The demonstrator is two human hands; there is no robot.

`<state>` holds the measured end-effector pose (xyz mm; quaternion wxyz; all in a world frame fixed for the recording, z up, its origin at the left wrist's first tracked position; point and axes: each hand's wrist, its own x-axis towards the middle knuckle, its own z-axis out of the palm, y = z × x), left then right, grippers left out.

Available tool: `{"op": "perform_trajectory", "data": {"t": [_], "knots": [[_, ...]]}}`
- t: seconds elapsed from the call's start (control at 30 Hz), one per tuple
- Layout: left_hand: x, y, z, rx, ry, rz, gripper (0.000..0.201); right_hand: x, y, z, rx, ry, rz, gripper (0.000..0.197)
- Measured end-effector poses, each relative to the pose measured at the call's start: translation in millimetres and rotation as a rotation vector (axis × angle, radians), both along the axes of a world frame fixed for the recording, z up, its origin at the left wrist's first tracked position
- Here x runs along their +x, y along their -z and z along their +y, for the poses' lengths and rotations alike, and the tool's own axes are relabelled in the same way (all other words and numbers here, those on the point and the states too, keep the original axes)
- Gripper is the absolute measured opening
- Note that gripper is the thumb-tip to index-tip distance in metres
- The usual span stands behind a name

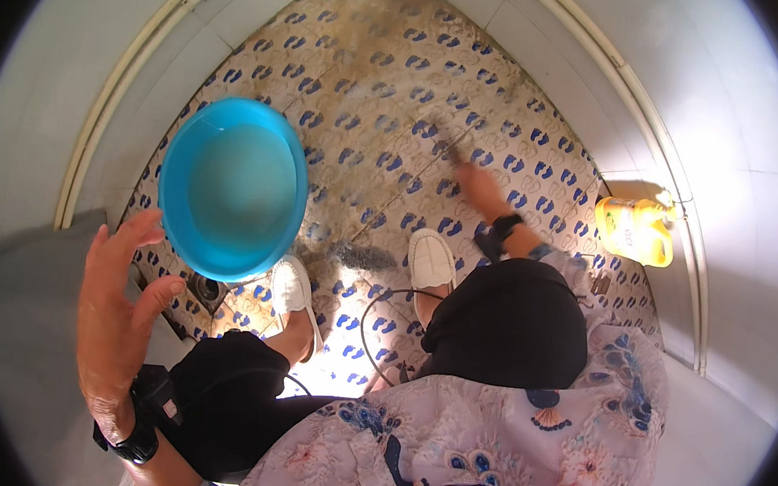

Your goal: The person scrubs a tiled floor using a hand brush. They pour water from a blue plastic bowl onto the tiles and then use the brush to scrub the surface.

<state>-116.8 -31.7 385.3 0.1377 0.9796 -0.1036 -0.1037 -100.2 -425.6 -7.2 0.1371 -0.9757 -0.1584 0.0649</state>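
Observation:
My right hand (480,192) is low over the tiled floor, its fingers closed round a dark brush-like tool (456,148). Motion blurs the tool's far end, so its exact kind does not show. A round blue basin (173,180) of cloudy liquid stands on the floor at the left. My left hand (121,286) is raised near the basin's lower left rim, fingers apart and holding nothing. The floor (350,158) has a blue and pale footprint pattern and looks wet and dirty in its far part.
A yellow jug-shaped bottle (635,229) stands by the right wall. My white shoes (431,260) are on the floor, with a dark fuzzy clump (362,257) between them. A thin black cable (363,323) loops near my legs. Pipes (119,94) run along both walls; a floor drain (209,292) lies below the basin.

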Motion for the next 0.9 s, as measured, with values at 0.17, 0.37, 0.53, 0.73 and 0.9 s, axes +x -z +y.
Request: {"op": "perform_trajectory", "data": {"t": [0.17, 0.37, 0.53, 0.73, 0.9], "knots": [[-4, 4, 8, 0.037, 0.0, -0.006, 0.049, -14, -60, 100, 0.197, 0.193, 0.564, 0.026], [-6, 0, 12, -0.055, -0.094, 0.038, 0.049, 24, -12, -28, -0.087, 0.467, 0.05, 0.026], [-10, -3, 10, 0.01, -0.028, -0.018, 0.048, 2, -29, 64, 0.26, 0.278, 0.41, 0.027], [-8, -2, 5, 0.024, 0.02, 0.026, 0.048, 16, -49, 68, 0.2, 0.219, 0.416, 0.027], [-10, -6, 5, 0.006, -0.036, 0.001, 0.047, 40, -29, -15, -0.089, 0.346, 0.102, 0.016]]}}
